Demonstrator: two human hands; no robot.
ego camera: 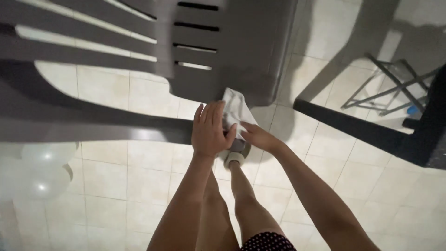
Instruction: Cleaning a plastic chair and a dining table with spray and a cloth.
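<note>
A grey plastic chair (223, 56) with a slotted back fills the top of the view. My left hand (210, 131) lies flat on the front edge of its seat, fingers together. My right hand (258, 136) is closed on a white cloth (236, 108), pressed against the chair's lower edge right beside the left hand. Part of the cloth is hidden under both hands. My bare legs (241, 200) stand below, one foot in a light sandal (234, 159).
Beige floor tiles (116, 186) lie under everything. A second dark chair (418, 135) stands at the right, with a metal folding frame (385, 88) behind it. White balloons (44, 167) rest on the floor at the left.
</note>
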